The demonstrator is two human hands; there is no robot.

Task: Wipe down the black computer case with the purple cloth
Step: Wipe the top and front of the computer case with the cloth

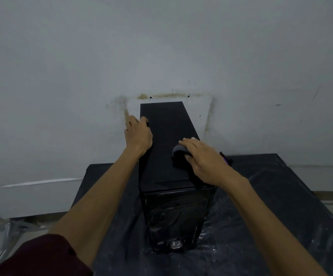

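The black computer case (167, 132) stands upright in the middle of the table (281, 186), which is covered with a crinkled black plastic sheet. Its long top runs from the near edge of the table toward the far edge, where its back end comes close to the wall (161, 46). The top panel is flat, matte and evenly dark. The front face, turned toward the near edge, is glossier and catches smeared reflections. A small round clear button (175, 244) sits low on that front.

The left hand (139, 134) rests on the left edge of the case's top, toward the far end. Its thumb lies on the top panel, and its fingers reach out fairly straight past the edge, not wrapped around anything.

The right hand (203, 158) lies palm down on the top panel, near the right edge and closer to the front. Its fingers are laid flat over the purple cloth (179, 151), pressing it against the panel. The cloth is bunched; a rounded fold that reads greyish in this light shows beside the fingers. A brighter purple scrap shows past the hand at the right edge of the case.

A dark red sleeve (42, 255) covers the left upper arm. Brownish stains (169, 95) mark the wall just above the back of the case.
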